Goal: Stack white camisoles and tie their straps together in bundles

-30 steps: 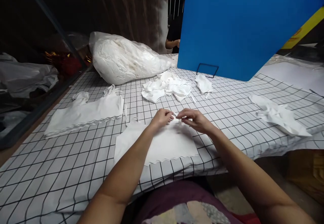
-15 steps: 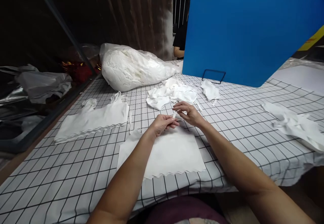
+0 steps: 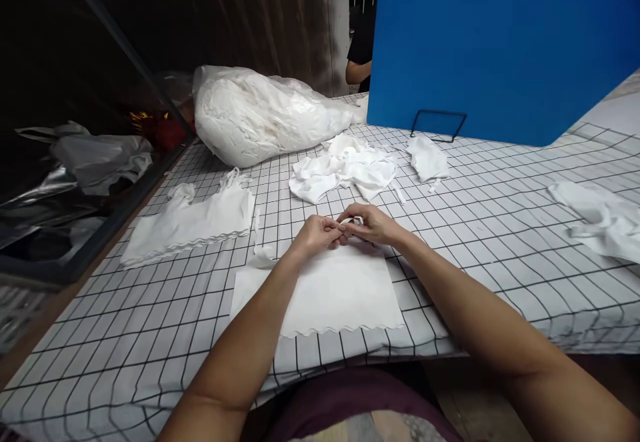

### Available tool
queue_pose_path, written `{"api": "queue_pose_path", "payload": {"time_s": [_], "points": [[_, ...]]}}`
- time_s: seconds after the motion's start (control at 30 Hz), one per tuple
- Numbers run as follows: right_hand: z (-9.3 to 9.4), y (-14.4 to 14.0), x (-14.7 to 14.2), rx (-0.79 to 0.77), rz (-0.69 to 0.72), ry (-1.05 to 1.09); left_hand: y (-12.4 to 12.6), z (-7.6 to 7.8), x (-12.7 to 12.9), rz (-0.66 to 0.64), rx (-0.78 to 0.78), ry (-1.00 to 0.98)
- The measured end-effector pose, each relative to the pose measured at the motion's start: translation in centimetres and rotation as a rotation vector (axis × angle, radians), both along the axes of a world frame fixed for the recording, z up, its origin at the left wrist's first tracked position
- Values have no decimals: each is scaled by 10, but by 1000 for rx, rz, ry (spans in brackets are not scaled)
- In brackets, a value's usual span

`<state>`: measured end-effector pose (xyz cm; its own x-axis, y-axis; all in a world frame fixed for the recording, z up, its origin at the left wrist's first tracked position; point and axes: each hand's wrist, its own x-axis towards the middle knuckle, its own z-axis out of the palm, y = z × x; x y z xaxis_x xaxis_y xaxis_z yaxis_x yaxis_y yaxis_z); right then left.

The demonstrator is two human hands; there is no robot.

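Note:
A white camisole [image 3: 340, 295] lies flat on the table before me, its wavy hem toward the near edge. At its far end my left hand [image 3: 318, 234] is closed, pinching a narrow white strap of the camisole. My right hand [image 3: 369, 223] meets it fingertip to fingertip, its thumb and fingers curled in a pinch on the same strap. Most of the strap is hidden by the fingers. The camisole's other strap end [image 3: 261, 257] rests loose to the left of my left forearm.
Folded white camisoles [image 3: 193, 225] form a stack at the left. Beyond my hands are a heap of white garments [image 3: 345, 165], a small white piece [image 3: 427, 159] and a full plastic bag [image 3: 265, 115]. A blue board [image 3: 480, 49] stands behind; more white cloth [image 3: 600, 219] lies right.
My right hand has come down and closed toward my left hand, bringing the fingertips together at the strap. The camera view has shifted slightly; the camisole stays flat.

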<state>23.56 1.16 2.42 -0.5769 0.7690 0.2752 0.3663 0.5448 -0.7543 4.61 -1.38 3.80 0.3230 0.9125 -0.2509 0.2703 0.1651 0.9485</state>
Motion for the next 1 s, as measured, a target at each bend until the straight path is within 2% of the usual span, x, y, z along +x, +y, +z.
{"api": "queue_pose_path", "payload": {"time_s": [0.07,0.13,0.2,0.27,0.4,0.53,0.67,0.77,1.0], "points": [[1,-1,1,-2,-8,13,-4,6,0,29,11,71],[6,-3,3,-3,-2,-14,-10,11,-3,36,93,226],[10,-5,4,-42,67,-74,-20,14,-10,-10,214,399],[14,-8,5,-126,175,-142,-32,12,-18,-88,311,488],[15,-11,3,-275,276,-267,-48,-4,-26,-142,398,498],[11,-10,0,-282,282,-327,-50,-16,-24,-119,397,496],[9,-8,0,-322,338,-364,-49,-19,-23,-107,406,461],[9,-8,1,-295,381,-372,-49,-22,-24,-108,413,448],[15,-12,-4,-290,410,-412,-49,-20,-22,-103,396,452]]}}
